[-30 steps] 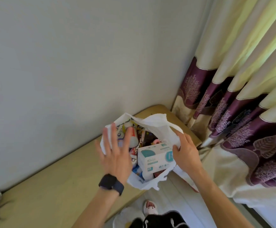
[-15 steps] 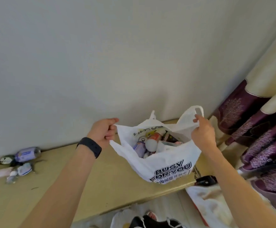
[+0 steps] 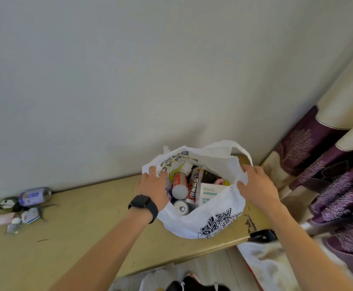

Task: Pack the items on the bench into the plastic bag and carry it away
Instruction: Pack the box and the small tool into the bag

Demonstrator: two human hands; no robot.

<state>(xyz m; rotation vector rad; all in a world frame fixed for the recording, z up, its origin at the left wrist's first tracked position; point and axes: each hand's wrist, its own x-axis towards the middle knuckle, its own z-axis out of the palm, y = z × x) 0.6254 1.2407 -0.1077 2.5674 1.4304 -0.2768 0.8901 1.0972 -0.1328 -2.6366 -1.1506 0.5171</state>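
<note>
A white plastic bag (image 3: 208,222) with black lettering stands on the right end of the light wooden bench (image 3: 76,227). Inside it I see a red-and-white bottle (image 3: 179,183), a red-and-black packet (image 3: 194,185), a white box with teal print (image 3: 210,193) and a round can (image 3: 180,206). My left hand (image 3: 154,187), with a black watch on the wrist, holds the bag's left rim. My right hand (image 3: 257,186) grips the right rim below the handle loop (image 3: 234,148).
Several small items lie at the bench's far left: a purple-labelled bottle (image 3: 34,196), a small packet (image 3: 7,203) and a pink card (image 3: 2,219). A purple-and-cream curtain (image 3: 329,164) hangs on the right. A wall stands behind the bench. White cloth (image 3: 261,261) lies below the bench edge.
The bag was lifted by its rims and has come back down onto the bench. Both hands have shifted closer onto its opening.
</note>
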